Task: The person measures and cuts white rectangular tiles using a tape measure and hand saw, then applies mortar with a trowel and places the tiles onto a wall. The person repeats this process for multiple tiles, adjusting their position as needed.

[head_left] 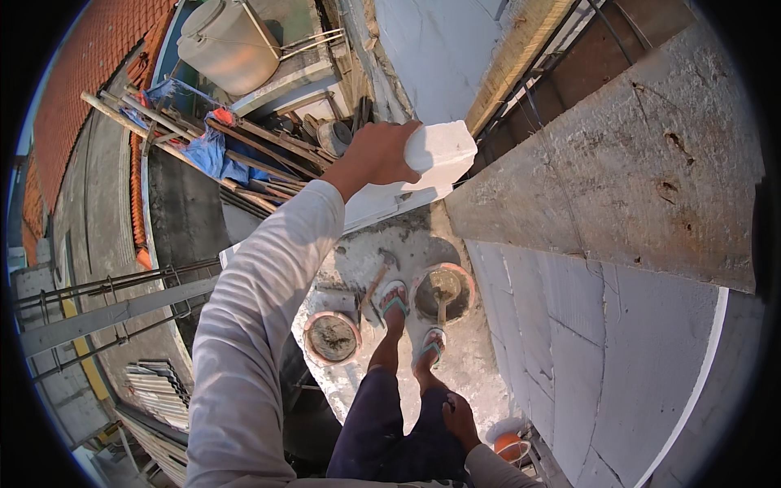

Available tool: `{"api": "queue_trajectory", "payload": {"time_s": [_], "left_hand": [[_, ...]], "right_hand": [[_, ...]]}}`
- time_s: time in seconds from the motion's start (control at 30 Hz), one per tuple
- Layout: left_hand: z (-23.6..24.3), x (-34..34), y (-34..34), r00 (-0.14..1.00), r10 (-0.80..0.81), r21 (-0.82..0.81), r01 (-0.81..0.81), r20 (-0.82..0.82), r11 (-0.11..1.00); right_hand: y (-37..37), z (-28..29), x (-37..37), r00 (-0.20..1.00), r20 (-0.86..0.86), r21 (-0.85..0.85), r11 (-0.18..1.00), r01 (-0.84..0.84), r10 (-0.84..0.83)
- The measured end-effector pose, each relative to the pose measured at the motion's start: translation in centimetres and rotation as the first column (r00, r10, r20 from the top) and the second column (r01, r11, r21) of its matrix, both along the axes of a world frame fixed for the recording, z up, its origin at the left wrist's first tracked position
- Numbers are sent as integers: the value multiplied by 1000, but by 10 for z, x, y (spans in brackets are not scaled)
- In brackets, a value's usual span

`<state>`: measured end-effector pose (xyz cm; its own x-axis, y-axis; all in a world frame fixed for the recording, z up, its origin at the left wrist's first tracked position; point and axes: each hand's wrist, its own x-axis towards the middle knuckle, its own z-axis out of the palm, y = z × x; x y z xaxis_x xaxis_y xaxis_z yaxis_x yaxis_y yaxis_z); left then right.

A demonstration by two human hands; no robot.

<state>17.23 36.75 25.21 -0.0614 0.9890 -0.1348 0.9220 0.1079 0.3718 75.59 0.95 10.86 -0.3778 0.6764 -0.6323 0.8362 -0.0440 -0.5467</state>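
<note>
My left hand is closed around the left end of a white lightweight block, its thumb and fingers gripping the sides. The block rests at the top of a low white block wall, close to a concrete beam. Lower down, my right hand lies against my right thigh, holding nothing visible. Its fingers look loosely bent and partly merge with the dark shorts.
By my sandalled feet stand a round tub of grey mortar with a tool in it and a smaller tub. A hammer-like tool lies nearby. An orange container is at lower right. Timber and a tank are beyond.
</note>
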Motion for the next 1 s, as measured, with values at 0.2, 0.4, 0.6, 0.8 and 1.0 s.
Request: {"api": "queue_trajectory", "payload": {"time_s": [0.2, 0.4, 0.6, 0.8, 1.0], "left_hand": [[-30, -1, 42, 996, -81, -112, 78, -25, 991], [-39, 0, 55, 996, -91, -183, 93, 20, 979], [-56, 10, 45, 997, -69, -54, 70, 25, 996], [-59, 16, 32, 992, -126, 62, 124, 29, 990], [-54, 23, 34, 996, -45, -9, 46, 78, 999]], "right_hand": [[6, 22, -55, 991, 57, -108, 986, 127, -121], [3, 20, -81, 985, 92, -99, 983, 155, -146], [11, 26, -95, 972, 155, -138, 970, 200, -178], [14, 24, -94, 979, 143, -119, 979, 165, -148], [28, 35, -104, 973, 150, -171, 964, 203, -178]]}}
